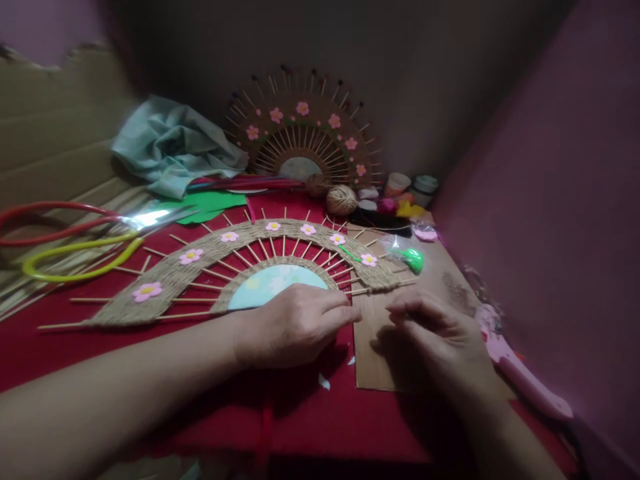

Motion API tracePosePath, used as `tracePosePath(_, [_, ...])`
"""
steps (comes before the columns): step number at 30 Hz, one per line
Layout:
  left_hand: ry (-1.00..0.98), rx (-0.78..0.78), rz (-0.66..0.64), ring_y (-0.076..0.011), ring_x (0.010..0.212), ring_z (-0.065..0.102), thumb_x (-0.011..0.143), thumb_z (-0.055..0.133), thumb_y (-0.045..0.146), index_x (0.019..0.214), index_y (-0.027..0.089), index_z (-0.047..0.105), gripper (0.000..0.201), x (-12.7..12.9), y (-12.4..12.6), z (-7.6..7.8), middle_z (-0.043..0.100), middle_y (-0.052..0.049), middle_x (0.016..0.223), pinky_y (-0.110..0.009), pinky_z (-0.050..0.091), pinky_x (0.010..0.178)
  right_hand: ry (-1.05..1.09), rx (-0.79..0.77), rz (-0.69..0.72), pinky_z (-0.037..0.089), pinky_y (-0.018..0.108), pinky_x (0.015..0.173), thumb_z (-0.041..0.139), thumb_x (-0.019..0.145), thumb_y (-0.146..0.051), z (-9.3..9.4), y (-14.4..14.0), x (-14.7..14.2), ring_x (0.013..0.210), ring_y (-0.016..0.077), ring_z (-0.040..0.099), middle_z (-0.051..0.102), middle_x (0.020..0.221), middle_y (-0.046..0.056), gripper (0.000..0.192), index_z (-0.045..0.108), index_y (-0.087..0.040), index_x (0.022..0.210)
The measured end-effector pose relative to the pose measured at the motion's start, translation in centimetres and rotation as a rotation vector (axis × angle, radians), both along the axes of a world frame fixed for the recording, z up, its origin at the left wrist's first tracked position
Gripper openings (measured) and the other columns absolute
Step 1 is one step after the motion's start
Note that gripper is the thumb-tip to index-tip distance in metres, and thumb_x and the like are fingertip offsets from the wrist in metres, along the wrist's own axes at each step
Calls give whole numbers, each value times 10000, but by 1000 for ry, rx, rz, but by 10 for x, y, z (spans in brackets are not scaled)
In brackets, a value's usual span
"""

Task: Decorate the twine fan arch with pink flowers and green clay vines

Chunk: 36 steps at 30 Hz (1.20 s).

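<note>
A woven twine fan (255, 233) with thin stick ribs lies on red cloth. Pink flowers with yellow centres run along its band, and a pale blue half-disc (280, 279) forms its middle. A short green strand (350, 253) curves between two flowers on the right. My left hand (300, 327) is closed, fingers curled, over the front edge of the half-disc. Across a small gap, my right hand (445, 337) is closed in a pinch above a brown board (373, 360). Anything between the fingertips of either hand is too small or hidden to make out.
Scissors (80, 250) with red and yellow handles lie left, beside green sheets (215, 207). A second flowered fan (300, 113) stands behind, near crumpled cloth (175, 143) and a twine ball (342, 199). Bagged green clay (413, 260) rests on the board; a pink glue gun (525, 373) lies right.
</note>
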<state>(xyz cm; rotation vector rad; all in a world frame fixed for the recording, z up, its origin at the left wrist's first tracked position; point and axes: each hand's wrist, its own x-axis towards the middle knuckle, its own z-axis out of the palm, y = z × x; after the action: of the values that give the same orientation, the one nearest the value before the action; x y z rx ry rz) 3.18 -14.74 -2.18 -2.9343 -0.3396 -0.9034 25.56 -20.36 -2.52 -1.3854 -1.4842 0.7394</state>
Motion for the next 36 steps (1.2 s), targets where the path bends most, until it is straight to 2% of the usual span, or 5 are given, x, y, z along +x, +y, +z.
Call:
tracePosePath(5, [-3, 18, 1, -160, 638, 587, 889, 380, 90, 1000, 92, 623, 267, 0, 2, -2, 654, -90, 743, -275, 493, 552, -160, -15, 10, 544, 276, 684, 500, 910, -313, -3, -4, -1, 764, 144, 675, 714, 891, 26, 211, 632, -227, 1050])
tracePosePath(11, [-3, -8, -15, -188, 684, 614, 895, 399, 102, 1008, 71, 627, 257, 0, 2, -3, 660, -107, 770, -301, 504, 570, -571, 344, 150, 508, 305, 719, 541, 879, -153, -11, -2, 1, 801, 170, 610, 664, 831, 54, 109, 644, -177, 906])
tracePosePath(16, [1, 7, -6, -179, 654, 595, 873, 397, 73, 1012, 83, 625, 267, 0, 2, -3, 659, -95, 764, -298, 494, 562, -759, 439, 190, 500, 329, 722, 487, 886, -68, -12, -4, 2, 824, 191, 567, 680, 871, 65, 204, 647, -167, 965])
tracePosePath(22, [-4, 31, 0, -168, 648, 586, 878, 392, 83, 995, 89, 627, 262, 0, 3, -4, 659, -92, 756, -281, 486, 558, -719, 403, 216, 511, 344, 801, 475, 872, -35, -12, -12, 6, 935, 194, 577, 669, 1007, 80, 267, 656, -186, 995])
tracePosePath(36, [13, 27, -9, -183, 625, 590, 859, 385, 49, 983, 63, 638, 282, 0, 1, 1, 646, -99, 738, -298, 494, 547, -811, 427, -26, 517, 365, 786, 567, 865, -104, -23, -43, 11, 920, 215, 601, 655, 1005, 115, 285, 585, -131, 1148])
